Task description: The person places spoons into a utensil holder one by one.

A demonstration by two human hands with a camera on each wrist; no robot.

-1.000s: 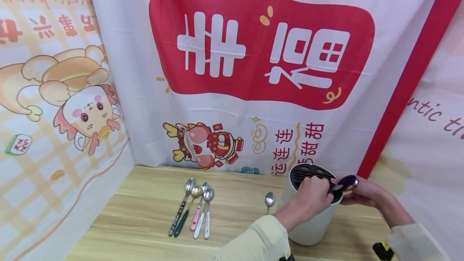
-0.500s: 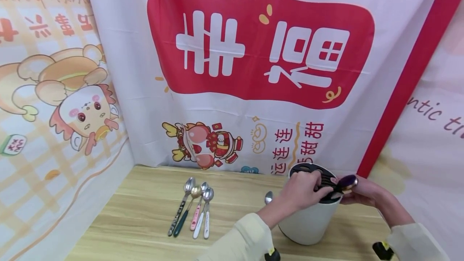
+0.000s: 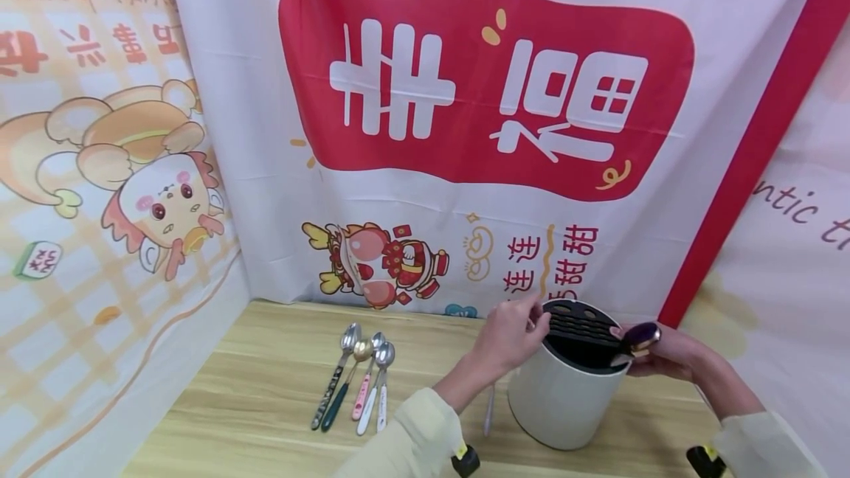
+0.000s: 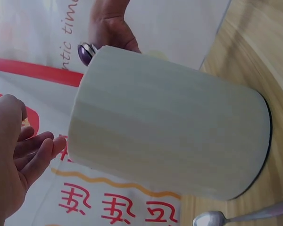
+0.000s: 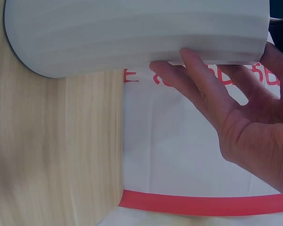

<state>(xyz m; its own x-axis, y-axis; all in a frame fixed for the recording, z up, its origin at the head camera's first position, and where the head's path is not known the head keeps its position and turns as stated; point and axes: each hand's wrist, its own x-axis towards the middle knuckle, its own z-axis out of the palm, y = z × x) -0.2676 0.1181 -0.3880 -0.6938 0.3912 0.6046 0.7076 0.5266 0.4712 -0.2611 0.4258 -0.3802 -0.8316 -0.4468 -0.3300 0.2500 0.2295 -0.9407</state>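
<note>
A white round utensil holder (image 3: 561,404) with a black slotted insert (image 3: 578,323) stands upright at the table's right. My left hand (image 3: 508,338) is beside its rim, fingers loosely bent and holding nothing; the left wrist view shows a gap between fingertips and holder. My right hand (image 3: 664,356) grips the holder near its top, thumb at the rim and fingers on the outer wall (image 5: 203,42). A glossy dark purple handle (image 3: 643,338) sticks out of the holder beside that thumb; its lower part is hidden inside. One spoon (image 4: 210,219) lies left of the holder, its bowl covered by my left arm in the head view.
Several spoons (image 3: 361,382) with patterned, green, pink and white handles lie together on the left half of the wooden table (image 3: 252,389). Behind the table hangs a printed white cloth (image 3: 252,227) with a red panel.
My left hand has left the top of the insert, moving left past the rim. The slots are uncovered now. My right hand has stayed at the holder; the purple handle has hardly moved.
</note>
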